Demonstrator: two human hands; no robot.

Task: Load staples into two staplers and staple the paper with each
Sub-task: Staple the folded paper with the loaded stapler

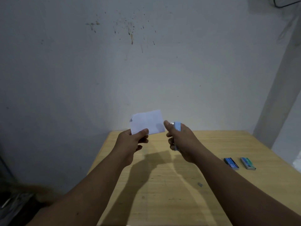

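Labels on two staple boxes [239, 163] seem blurred, unreadable.

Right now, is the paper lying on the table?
No, the left hand holds the paper up above the table.

A small white paper [147, 122] is held upright above the tabletop's [211, 201] far edge; just to its right, a light-blue stapler [177, 126] stands nearly vertical. Two staple boxes [231, 163] lie far right.
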